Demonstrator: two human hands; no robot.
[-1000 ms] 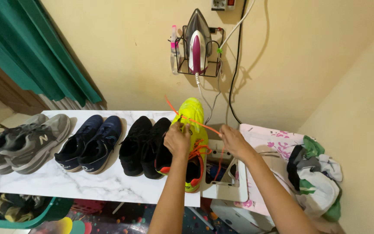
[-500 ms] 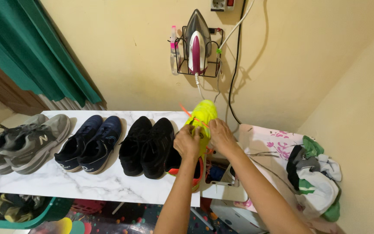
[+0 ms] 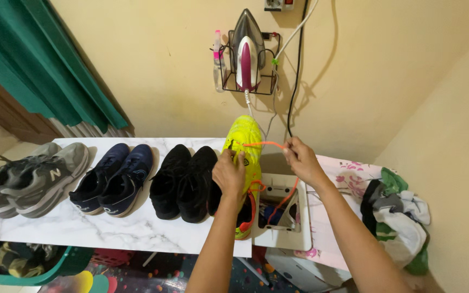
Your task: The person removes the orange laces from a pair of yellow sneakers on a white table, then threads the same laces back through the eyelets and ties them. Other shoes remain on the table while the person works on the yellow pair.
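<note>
A neon yellow shoe (image 3: pixel 245 138) with orange trim lies at the right end of a white marble-patterned table (image 3: pixel 109 230). My left hand (image 3: pixel 230 173) presses on the shoe's middle, fingers pinching near the eyelets. My right hand (image 3: pixel 298 157) is out to the right of the shoe and pinches its orange lace (image 3: pixel 264 144), which runs taut from the shoe to my fingers, then hangs down in a loop.
Black shoes (image 3: pixel 185 179), navy shoes (image 3: pixel 112 176) and grey shoes (image 3: pixel 28 176) line the table to the left. A white box (image 3: pixel 280 217) and a floral cloth with crumpled clothes (image 3: pixel 397 217) sit to the right. An iron (image 3: pixel 247 54) hangs in a wall rack. Green curtain (image 3: pixel 44 59) at upper left.
My right hand, close against the shoe half a second ago, has drawn away to the right, pulling the orange lace out taut. My left hand stays on the shoe.
</note>
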